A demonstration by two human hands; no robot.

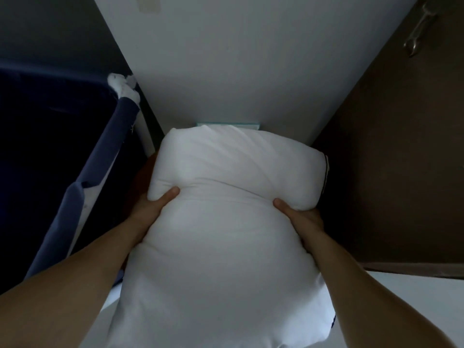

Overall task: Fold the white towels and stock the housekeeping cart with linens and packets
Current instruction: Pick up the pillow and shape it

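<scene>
White and plump, the pillow [226,234] fills the middle of the view, held up before a pale wall [238,59]. The left hand [153,207] and right hand [301,217] grip its sides, thumbs dug into the cloth (the other fingers are hidden beneath it). A blue fabric bag [88,172] hangs just beside it on the left, and a brown door [401,146] stands on the right.

I see a plump white pillow [221,234], creased across its middle, dark piping along its right edge, gripped between my left hand [150,205] and right hand [302,218].
</scene>
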